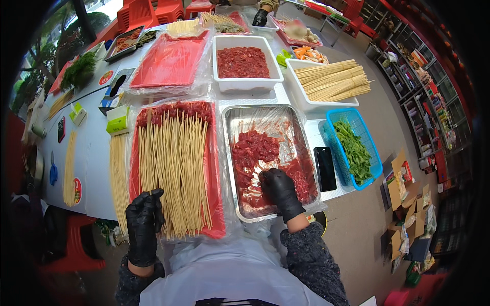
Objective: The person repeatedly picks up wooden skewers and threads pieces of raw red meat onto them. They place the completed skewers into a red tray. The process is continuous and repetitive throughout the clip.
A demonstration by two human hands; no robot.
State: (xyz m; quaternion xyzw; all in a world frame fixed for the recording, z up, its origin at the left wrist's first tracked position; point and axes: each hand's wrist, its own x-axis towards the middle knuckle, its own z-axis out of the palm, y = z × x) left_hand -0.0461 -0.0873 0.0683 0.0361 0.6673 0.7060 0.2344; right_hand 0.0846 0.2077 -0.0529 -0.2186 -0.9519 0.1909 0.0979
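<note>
My left hand [144,223], in a black glove, pinches the lower end of a bamboo skewer at the left side of a plastic-wrapped red tray [216,191]. Many skewers [174,164] lie side by side in this tray, with raw red meat [183,111] on their far ends. My right hand [279,189], also black-gloved, reaches into a plastic-lined metal tray [264,109] on the right. Its curled fingers touch the tray's bottom among pieces of raw meat [257,147]. Whether they grip a piece is hidden.
Bare skewers [119,172] lie left of the red tray. Farther back stand a white tub of meat [247,85], a white tub of bundled skewers [333,82] and another red tray [168,63]. At right are a phone [325,168] and a blue basket of greens [352,149]. Another person's gloved hand [260,17] works opposite.
</note>
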